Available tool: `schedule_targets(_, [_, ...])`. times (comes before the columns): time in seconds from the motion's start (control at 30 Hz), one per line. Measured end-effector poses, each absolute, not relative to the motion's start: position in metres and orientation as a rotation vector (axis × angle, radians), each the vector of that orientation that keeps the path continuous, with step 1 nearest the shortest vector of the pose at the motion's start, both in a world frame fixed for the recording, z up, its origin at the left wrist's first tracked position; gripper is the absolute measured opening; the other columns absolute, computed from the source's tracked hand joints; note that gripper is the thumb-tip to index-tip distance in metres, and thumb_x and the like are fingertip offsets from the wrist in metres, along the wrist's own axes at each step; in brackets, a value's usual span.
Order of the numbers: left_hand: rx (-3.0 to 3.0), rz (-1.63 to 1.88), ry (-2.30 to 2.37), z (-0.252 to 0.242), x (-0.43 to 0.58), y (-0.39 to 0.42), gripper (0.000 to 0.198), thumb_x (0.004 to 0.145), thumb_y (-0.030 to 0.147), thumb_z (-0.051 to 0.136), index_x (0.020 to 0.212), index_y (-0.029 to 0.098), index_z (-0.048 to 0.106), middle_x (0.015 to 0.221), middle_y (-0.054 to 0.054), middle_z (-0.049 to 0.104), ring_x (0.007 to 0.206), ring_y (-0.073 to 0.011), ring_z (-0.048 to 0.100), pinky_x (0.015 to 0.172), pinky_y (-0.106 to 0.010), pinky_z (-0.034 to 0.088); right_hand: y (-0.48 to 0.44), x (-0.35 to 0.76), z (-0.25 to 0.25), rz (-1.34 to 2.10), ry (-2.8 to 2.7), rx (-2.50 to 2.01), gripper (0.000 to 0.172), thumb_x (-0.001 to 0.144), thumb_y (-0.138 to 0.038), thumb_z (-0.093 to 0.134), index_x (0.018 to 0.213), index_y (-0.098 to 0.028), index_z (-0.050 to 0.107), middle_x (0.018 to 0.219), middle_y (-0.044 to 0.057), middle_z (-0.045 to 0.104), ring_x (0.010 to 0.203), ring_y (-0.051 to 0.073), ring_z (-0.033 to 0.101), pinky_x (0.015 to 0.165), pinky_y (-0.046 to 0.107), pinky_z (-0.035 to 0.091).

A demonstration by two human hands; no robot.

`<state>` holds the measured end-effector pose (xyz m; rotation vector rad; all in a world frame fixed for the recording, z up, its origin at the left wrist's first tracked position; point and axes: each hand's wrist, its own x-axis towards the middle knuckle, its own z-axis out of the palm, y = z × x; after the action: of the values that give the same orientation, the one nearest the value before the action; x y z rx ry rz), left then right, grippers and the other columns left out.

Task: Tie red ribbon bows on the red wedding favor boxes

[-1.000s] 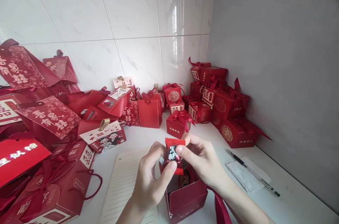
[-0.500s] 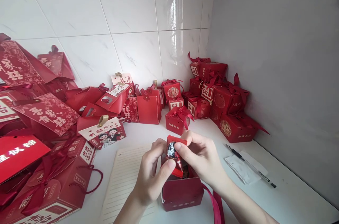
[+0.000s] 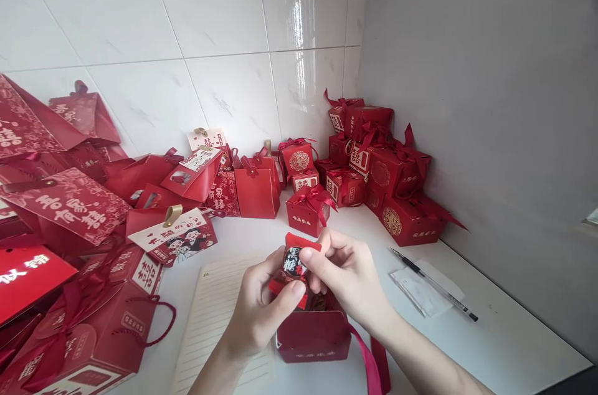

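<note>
A red candy packet (image 3: 294, 261) with a black round label and white characters is pinched between my two hands. My left hand (image 3: 266, 301) grips its lower left side, thumb on the front. My right hand (image 3: 350, 273) holds its upper right corner between thumb and fingers. Just below the hands stands an opened dark red box (image 3: 314, 342) with a ribbon (image 3: 369, 361) trailing from its right side. Something is partly visible inside the box, mostly hidden by my hands. A lined notepad (image 3: 210, 320) lies under and left of my left forearm.
Many red gift boxes (image 3: 75, 205) are heaped on the left. Tied boxes (image 3: 402, 171) are stacked at the right wall, and a small bowed box (image 3: 306, 211) stands before them. A black pen (image 3: 434, 286) rests on white papers (image 3: 420, 295) at the right.
The packet is turned slightly so its label shows more fully, and more red wrapping shows by my left thumb. The whole view has shifted, with objects a little further left.
</note>
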<state>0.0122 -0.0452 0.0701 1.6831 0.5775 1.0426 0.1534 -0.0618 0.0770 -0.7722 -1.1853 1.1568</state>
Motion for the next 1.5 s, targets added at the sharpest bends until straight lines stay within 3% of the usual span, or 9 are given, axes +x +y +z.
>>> schedule_targets(0.3, [1.556, 0.833, 0.457, 0.076, 0.009, -0.045, 0.043, 0.075, 0.054, 0.061, 0.086, 0.013, 0.067, 0.069, -0.011, 0.063, 0.072, -0.0270, 0.063, 0.056, -0.034, 0.048, -0.059, 0.156, 0.080, 1.575, -1.026, -0.590, 0.044, 0.071, -0.042, 0.070, 0.052, -0.018, 0.039, 0.037, -0.006, 0.052, 0.027, 0.002, 0.036, 0.026, 0.012, 0.023])
schedule_targets(0.5, [1.642, 1.022, 0.581, 0.072, 0.009, -0.048, 0.044, 0.074, 0.051, 0.063, 0.048, 0.017, 0.057, 0.058, -0.007, 0.056, 0.070, -0.0228, 0.057, 0.056, -0.031, 0.044, -0.053, 0.164, 0.078, 1.511, -0.970, -0.541, 0.046, 0.073, -0.042, 0.068, 0.051, -0.018, 0.036, 0.033, -0.009, 0.043, 0.024, 0.001, 0.030, 0.025, 0.012, 0.017])
schedule_targets(0.67, [1.718, 1.178, 0.649, 0.072, 0.012, -0.047, 0.042, 0.075, 0.057, 0.059, 0.083, 0.015, 0.063, 0.072, -0.006, 0.060, 0.069, -0.0196, 0.056, 0.063, -0.030, 0.045, -0.052, 0.166, 0.078, 1.335, -1.087, -0.603, 0.041, 0.075, -0.043, 0.066, 0.057, -0.019, 0.038, 0.038, -0.009, 0.047, 0.024, 0.002, 0.030, 0.025, 0.014, 0.016])
schedule_targets(0.77, [1.882, 1.351, 0.849, 0.072, 0.014, -0.045, 0.026, 0.086, 0.041, 0.052, 0.085, 0.017, 0.062, 0.073, -0.003, 0.060, 0.069, -0.0160, 0.057, 0.061, -0.025, 0.045, -0.055, 0.165, 0.079, 1.228, -1.241, -0.644, 0.035, 0.078, -0.044, 0.062, 0.063, -0.020, 0.043, 0.047, -0.007, 0.050, 0.029, 0.005, 0.038, 0.030, 0.017, 0.025])
schedule_targets(0.87, [2.235, 1.674, 0.866, 0.069, 0.013, -0.043, 0.011, 0.086, 0.020, 0.056, 0.094, 0.020, 0.062, 0.081, -0.001, 0.060, 0.072, -0.0134, 0.058, 0.063, -0.023, 0.047, -0.055, 0.165, 0.080, 1.029, -1.343, -0.626, 0.028, 0.075, -0.046, 0.066, 0.074, -0.020, 0.057, 0.066, -0.003, 0.052, 0.053, 0.009, 0.049, 0.050, 0.022, 0.042])
schedule_targets(1.03, [2.579, 2.073, 0.663, 0.066, 0.005, -0.048, 0.037, 0.075, -0.004, 0.060, 0.103, 0.021, 0.060, 0.093, -0.001, 0.054, 0.081, -0.0130, 0.058, 0.070, -0.025, 0.052, -0.053, 0.168, 0.075, 1.196, -1.355, -0.437, 0.030, 0.069, -0.050, 0.071, 0.083, -0.025, 0.065, 0.082, 0.001, 0.053, 0.069, 0.013, 0.050, 0.058, 0.025, 0.043])
schedule_targets(1.17, [2.600, 2.038, 0.522, 0.066, -0.001, -0.056, 0.036, 0.074, -0.006, 0.059, 0.100, 0.019, 0.059, 0.094, -0.001, 0.053, 0.086, -0.0149, 0.059, 0.079, -0.032, 0.055, -0.053, 0.168, 0.073, 1.379, -1.286, -0.310, 0.028, 0.069, -0.039, 0.074, 0.094, -0.029, 0.065, 0.084, 0.001, 0.058, 0.072, 0.014, 0.056, 0.062, 0.026, 0.046])
schedule_targets(1.37, [2.476, 1.935, 0.593, 0.071, 0.000, -0.061, 0.028, 0.079, 0.001, 0.058, 0.095, 0.024, 0.057, 0.084, 0.002, 0.059, 0.078, -0.0121, 0.062, 0.074, -0.027, 0.056, -0.053, 0.169, 0.073, 1.420, -1.261, -0.297, 0.026, 0.071, -0.036, 0.073, 0.095, -0.028, 0.065, 0.084, 0.001, 0.062, 0.073, 0.013, 0.058, 0.062, 0.024, 0.048])
schedule_targets(1.5, [2.390, 1.986, 0.546, 0.066, 0.007, -0.053, 0.018, 0.079, 0.011, 0.064, 0.093, 0.022, 0.058, 0.077, 0.002, 0.060, 0.069, -0.0118, 0.062, 0.061, -0.024, 0.055, -0.050, 0.165, 0.069, 1.382, -1.168, -0.364, 0.029, 0.065, -0.041, 0.077, 0.070, -0.020, 0.058, 0.066, -0.002, 0.061, 0.047, 0.009, 0.056, 0.044, 0.019, 0.042])
